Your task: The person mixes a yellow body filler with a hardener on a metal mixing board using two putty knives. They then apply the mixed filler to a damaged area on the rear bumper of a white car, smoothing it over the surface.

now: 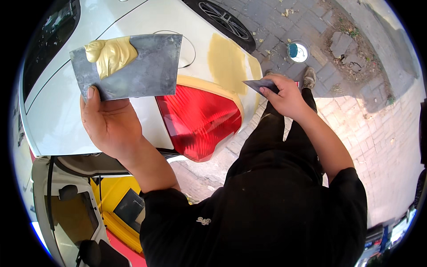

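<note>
My left hand [109, 118] grips the near edge of a flat grey metal plate [151, 66], thumb on top. A thick dollop of yellow body filler [115, 55] sits on the plate's left half. My right hand [284, 95] is closed round a dark putty knife [260, 84], its blade pointing left toward the car. Smooth yellow filler [227, 62] covers a patch of the white car's rear corner, just beyond the knife's tip. Below that patch is the red tail light [200, 120], bordered by a yellowish band. Whether the blade touches the panel I cannot tell.
The white car body [129, 18] fills the upper left, with a wheel [222, 20] at the top. On the paving stands an open can [298, 51], beyond my shoe [310, 76]. A kerb [378, 40] runs at the far right. At lower left is a yellow vehicle [115, 200].
</note>
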The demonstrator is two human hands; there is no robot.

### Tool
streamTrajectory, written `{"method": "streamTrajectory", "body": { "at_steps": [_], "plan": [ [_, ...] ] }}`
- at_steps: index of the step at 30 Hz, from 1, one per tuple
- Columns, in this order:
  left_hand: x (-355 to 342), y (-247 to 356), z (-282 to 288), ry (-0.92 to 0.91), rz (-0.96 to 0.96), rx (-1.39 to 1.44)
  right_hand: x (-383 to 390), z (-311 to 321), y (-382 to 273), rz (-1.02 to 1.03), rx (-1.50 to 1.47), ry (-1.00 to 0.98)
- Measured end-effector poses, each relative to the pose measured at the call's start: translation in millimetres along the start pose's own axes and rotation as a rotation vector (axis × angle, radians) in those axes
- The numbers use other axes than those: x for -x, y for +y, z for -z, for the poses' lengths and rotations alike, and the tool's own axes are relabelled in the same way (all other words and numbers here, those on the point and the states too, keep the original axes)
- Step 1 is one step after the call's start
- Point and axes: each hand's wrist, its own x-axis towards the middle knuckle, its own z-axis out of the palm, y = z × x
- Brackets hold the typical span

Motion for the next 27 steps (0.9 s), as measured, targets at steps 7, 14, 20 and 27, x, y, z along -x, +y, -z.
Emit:
{"method": "streamTrajectory", "body": {
  "at_steps": [7,14,20,27],
  "plan": [
    [-2.0,-17.9,5.9,0.197,-0.086,0.122,-44.5,-29.6,22.0,0.118,0.197,-0.129],
    [1.4,-19.8,9.5,0.054,-0.066,0.223,-51.7,-46.3,33.2,0.156,0.212,-0.216],
    [-1.3,-14.3,7.3,0.084,-0.003,0.151,-53.1,-47.1,36.1,0.192,0.195,-0.169],
    [-3.4,-15.3,1.2,0.101,0.033,0.178,-57.0,-45.9,40.2,0.195,0.130,-0.174]
  ]
}}
